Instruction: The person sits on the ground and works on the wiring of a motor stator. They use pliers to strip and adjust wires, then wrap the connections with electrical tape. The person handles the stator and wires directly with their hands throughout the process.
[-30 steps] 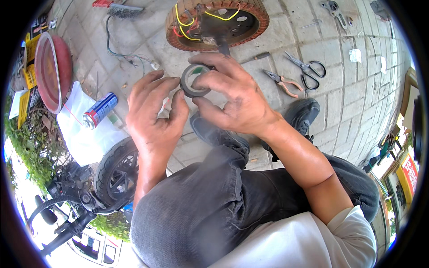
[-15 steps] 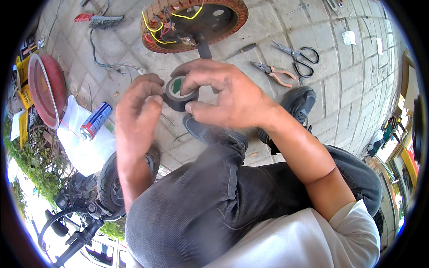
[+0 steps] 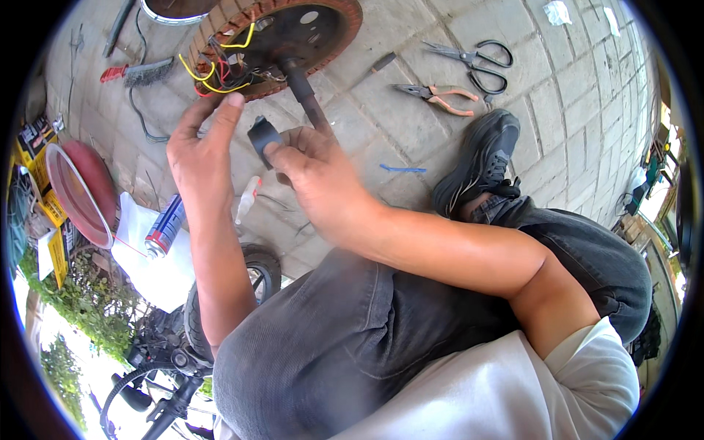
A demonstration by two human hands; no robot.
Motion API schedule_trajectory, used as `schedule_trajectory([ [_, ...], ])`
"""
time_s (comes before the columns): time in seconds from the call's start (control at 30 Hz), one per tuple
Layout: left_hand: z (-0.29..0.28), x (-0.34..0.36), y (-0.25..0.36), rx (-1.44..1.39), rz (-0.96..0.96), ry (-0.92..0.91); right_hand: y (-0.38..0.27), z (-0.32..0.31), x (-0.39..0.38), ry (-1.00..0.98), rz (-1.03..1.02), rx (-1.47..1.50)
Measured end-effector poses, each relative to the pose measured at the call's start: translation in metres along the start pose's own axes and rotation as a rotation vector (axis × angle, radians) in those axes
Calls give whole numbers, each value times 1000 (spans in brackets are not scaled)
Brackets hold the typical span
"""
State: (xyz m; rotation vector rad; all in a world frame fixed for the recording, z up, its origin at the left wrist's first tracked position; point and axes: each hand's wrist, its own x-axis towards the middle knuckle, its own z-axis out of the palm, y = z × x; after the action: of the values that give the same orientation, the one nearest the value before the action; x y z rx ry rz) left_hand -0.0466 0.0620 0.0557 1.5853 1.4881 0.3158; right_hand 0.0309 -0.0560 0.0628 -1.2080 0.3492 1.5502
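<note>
My right hand [image 3: 304, 165] grips a roll of black tape [image 3: 262, 138], turned edge-on, in front of a dark axle [image 3: 299, 84]. My left hand [image 3: 202, 147] is raised just left of it, thumb and fingers drawn together at the lower edge of the wheel [image 3: 330, 26], beside its yellow wires [image 3: 238, 44] and red wires; what the fingertips hold, if anything, is hidden. Pliers [image 3: 447, 99], scissors [image 3: 473, 59] and a dark-handled tool [image 3: 383, 62] lie on the paving beyond my right hand. A small white tube [image 3: 246, 198] lies between my forearms.
At left are a wire brush [image 3: 147, 73], a red basin [image 3: 88, 180], a spray can [image 3: 163, 226] on white plastic [image 3: 139, 279] and plants. A bike [image 3: 180, 396] stands at lower left. A blue strip [image 3: 403, 168] lies by my shoe [image 3: 477, 161].
Both hands have moved forward and left toward the wheel and apart from each other. The tape roll in my right hand has turned edge-on. The view has shifted, bringing more paving into sight.
</note>
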Motion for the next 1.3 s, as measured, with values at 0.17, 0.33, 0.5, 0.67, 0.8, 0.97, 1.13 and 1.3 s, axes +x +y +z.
schedule_trajectory([
  [0.17, 10, 0, 6, -7, -54, -11, 22, 18, 18, 82, -187, 129],
  [0.33, 13, 1, 1, -67, -45, 90, 22, 26, 32, 114, -179, 134],
  [0.5, 11, 1, -1, 190, 69, 133, 15, 25, 45, 95, -110, 228],
  [0.67, 9, -1, -6, 122, 89, 146, 15, 28, 53, 102, -185, 247],
  [0.8, 7, 1, -8, -15, 59, 128, 18, 28, 59, 53, -226, 257],
  [0.97, 10, 4, -3, -138, 69, 147, 18, 27, 62, 11, -262, 264],
  [1.13, 11, -1, 4, -47, 43, 161, 20, 26, 61, -7, -278, 292],
  [1.3, 7, 0, 0, -110, 57, 140, 19, 25, 58, -7, -323, 266],
])
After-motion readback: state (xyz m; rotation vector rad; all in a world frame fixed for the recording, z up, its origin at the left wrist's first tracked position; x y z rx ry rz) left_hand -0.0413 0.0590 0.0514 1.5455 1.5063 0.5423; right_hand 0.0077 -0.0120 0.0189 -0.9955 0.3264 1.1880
